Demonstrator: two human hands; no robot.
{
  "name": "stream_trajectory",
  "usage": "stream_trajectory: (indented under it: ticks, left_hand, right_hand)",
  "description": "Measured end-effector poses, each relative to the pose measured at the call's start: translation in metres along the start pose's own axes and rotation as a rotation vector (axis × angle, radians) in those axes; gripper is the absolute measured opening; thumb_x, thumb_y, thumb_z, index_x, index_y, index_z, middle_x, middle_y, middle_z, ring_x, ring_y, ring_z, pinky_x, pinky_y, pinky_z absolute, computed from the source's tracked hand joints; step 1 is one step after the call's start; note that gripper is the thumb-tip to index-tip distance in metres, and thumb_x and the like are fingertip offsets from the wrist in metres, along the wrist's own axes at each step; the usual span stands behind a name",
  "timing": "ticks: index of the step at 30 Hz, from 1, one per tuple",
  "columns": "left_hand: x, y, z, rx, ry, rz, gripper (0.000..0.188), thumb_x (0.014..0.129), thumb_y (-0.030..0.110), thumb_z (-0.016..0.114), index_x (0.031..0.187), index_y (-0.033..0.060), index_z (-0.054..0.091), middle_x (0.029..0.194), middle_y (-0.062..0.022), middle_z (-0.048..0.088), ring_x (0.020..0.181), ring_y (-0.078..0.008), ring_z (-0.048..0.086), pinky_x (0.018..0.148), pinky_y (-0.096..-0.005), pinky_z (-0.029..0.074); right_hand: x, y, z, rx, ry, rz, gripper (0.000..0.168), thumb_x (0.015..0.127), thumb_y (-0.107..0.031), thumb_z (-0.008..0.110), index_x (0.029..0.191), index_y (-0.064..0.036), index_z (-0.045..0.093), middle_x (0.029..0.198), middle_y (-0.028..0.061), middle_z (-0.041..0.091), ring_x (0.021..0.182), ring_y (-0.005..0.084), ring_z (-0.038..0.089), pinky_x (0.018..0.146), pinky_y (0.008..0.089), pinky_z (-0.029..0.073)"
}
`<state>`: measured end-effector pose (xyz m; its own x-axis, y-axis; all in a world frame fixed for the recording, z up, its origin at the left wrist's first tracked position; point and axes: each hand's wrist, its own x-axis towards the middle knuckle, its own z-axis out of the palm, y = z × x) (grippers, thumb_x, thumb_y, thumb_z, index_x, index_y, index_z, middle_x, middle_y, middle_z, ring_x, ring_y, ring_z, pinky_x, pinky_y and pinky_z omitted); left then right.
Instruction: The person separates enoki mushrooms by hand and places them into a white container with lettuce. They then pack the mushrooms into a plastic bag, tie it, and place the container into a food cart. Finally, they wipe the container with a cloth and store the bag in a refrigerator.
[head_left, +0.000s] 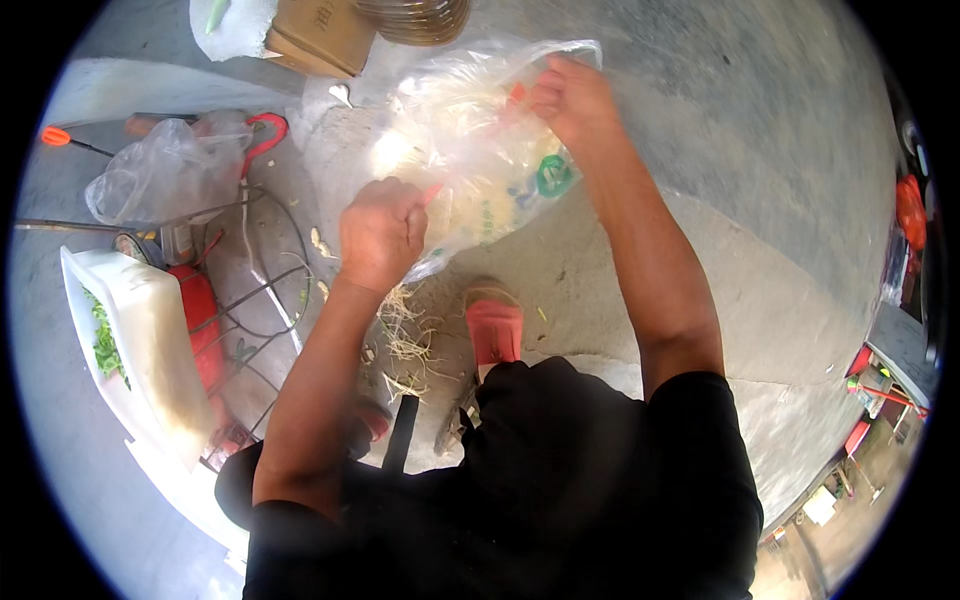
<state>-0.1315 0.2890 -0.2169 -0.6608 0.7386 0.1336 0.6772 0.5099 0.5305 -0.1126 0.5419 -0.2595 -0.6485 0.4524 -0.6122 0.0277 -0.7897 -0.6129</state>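
Note:
A large clear plastic bag (487, 172) with green and blue printing lies on the concrete floor before me. Pale contents show through it, too blurred to name. My left hand (382, 232) is a fist closed on the bag's near left edge. At its far right edge, my right hand (570, 97) pinches the plastic with curled fingers. A small red-orange strip (517, 92) shows beside the right fingers, and a similar one (433, 194) pokes out by the left fist. Thin dry roots (405, 330) are scattered on the floor below my left hand.
A cardboard box (322, 34) and a garlic bulb (340, 94) are beyond the bag. To the left are a crumpled plastic bag (169, 169), a red hooked handle (270, 135), dark looped wire (300, 255) and a white foam box (142, 337) holding green leaves. My shoe (495, 326) is below.

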Motion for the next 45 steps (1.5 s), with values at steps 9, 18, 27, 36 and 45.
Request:
stream_trajectory:
  ticks: [9, 18, 27, 36, 45]
  left_hand:
    - [-0.012, -0.005, -0.001, -0.042, 0.017, -0.020, 0.003, 0.070, 0.006, 0.055, 0.071, 0.0078, 0.057, 0.065, -0.0111, 0.052, 0.064, -0.0306, 0.052, 0.054, -0.0382, 0.044]
    - [-0.062, 0.017, -0.043, -0.058, -0.224, -0.104, 0.021, 0.068, 0.013, 0.065, 0.088, 0.0094, 0.064, 0.070, -0.0057, 0.060, 0.071, -0.0252, 0.056, 0.086, -0.0433, 0.035]
    - [-0.040, 0.036, -0.120, 0.070, 0.265, 0.098, 0.022, 0.060, 0.001, 0.063, 0.080, 0.0093, 0.064, 0.070, -0.0044, 0.058, 0.064, -0.0213, 0.053, 0.060, -0.0312, 0.040]
    - [-0.049, 0.028, -0.103, -0.246, 0.415, -0.089, 0.016, 0.070, -0.001, 0.063, 0.085, 0.0060, 0.061, 0.076, -0.0066, 0.057, 0.067, -0.0245, 0.057, 0.059, -0.0308, 0.047]
    - [-0.035, 0.029, -0.108, -0.304, 0.422, -0.061, 0.016, 0.071, -0.005, 0.060, 0.086, 0.0021, 0.059, 0.084, -0.0110, 0.058, 0.078, -0.0269, 0.059, 0.068, -0.0312, 0.047]
  right_hand:
    - [-0.001, -0.003, -0.012, -0.093, -0.108, -0.118, 0.014, 0.081, -0.007, 0.055, 0.079, -0.006, 0.042, 0.062, 0.0041, 0.043, 0.049, 0.0131, 0.039, 0.043, 0.0252, 0.032]
    - [-0.086, -0.021, 0.018, -1.046, 0.051, -0.821, 0.049, 0.082, -0.001, 0.056, 0.128, -0.004, 0.039, 0.099, 0.0062, 0.058, 0.089, 0.0135, 0.055, 0.081, 0.0258, 0.044]
    - [-0.130, -0.039, 0.073, -0.907, -0.199, -0.914, 0.041, 0.083, 0.001, 0.051, 0.124, -0.003, 0.048, 0.098, 0.0072, 0.060, 0.077, 0.0095, 0.057, 0.075, 0.0242, 0.046]
    - [-0.156, -0.064, 0.068, -1.390, -0.032, -0.777, 0.036, 0.078, -0.007, 0.064, 0.113, -0.006, 0.058, 0.075, 0.0032, 0.061, 0.062, 0.0096, 0.052, 0.057, 0.0232, 0.043]
    - [-0.113, -0.083, 0.104, -1.372, -0.214, -0.865, 0.007, 0.071, -0.007, 0.065, 0.076, -0.003, 0.062, 0.074, 0.0083, 0.059, 0.062, 0.0187, 0.052, 0.064, 0.0304, 0.043]
